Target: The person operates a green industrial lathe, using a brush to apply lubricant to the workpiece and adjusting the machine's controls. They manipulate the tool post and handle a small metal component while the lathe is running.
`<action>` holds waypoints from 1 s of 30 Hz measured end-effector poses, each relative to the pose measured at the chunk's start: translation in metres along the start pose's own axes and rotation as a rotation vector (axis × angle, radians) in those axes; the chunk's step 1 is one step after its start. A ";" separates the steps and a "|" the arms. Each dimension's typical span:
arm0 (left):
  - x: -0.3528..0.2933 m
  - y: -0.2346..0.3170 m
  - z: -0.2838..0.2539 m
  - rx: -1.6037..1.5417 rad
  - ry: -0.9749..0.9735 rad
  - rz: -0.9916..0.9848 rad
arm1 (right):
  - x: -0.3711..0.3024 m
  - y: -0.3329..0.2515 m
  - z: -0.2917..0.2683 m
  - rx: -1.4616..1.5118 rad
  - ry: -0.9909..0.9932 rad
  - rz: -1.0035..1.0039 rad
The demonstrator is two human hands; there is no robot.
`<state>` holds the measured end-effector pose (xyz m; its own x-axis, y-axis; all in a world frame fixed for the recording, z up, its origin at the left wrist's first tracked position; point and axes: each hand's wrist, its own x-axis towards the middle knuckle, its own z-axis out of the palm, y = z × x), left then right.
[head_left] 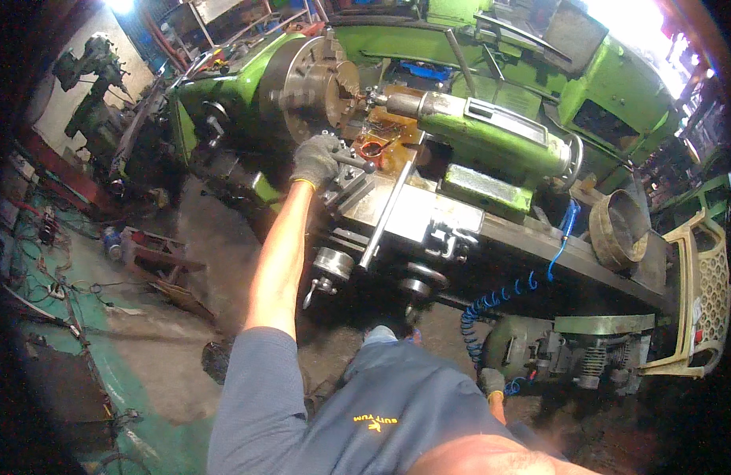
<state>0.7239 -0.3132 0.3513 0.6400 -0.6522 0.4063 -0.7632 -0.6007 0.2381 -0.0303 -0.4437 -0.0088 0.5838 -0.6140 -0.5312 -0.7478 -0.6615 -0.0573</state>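
Note:
My left hand (316,161), in a grey knit glove, reaches forward to the tool post of a green metal lathe. Its fingers are closed over the post's top, beside a dark clamping lever (354,163) with a round knob. Just beyond is the big round chuck (302,89), with stepped jaws. Facing it from the right is the tailstock (484,123), its spindle pointing at the chuck. My right hand (493,382), also gloved, is low at my right side, near a blue coiled hose (470,323). Its fingers are too small and dim to make out.
Below the tool post, handwheels (334,265) and a long bar (387,215) stick out toward me. A round metal pan (618,228) sits at the lathe's right end. Under it are a compressor-like machine (531,348) and a cream plastic chair (698,293). Cables lie on the left floor.

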 end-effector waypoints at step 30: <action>0.002 -0.011 0.005 -0.274 0.045 0.168 | 0.185 -0.428 -0.396 0.586 0.970 -0.119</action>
<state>0.7344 -0.3102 0.3449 0.5031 -0.7071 0.4969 -0.8573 -0.3356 0.3904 0.5228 -0.4451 0.2521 0.4686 -0.8033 0.3675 -0.5550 -0.5914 -0.5851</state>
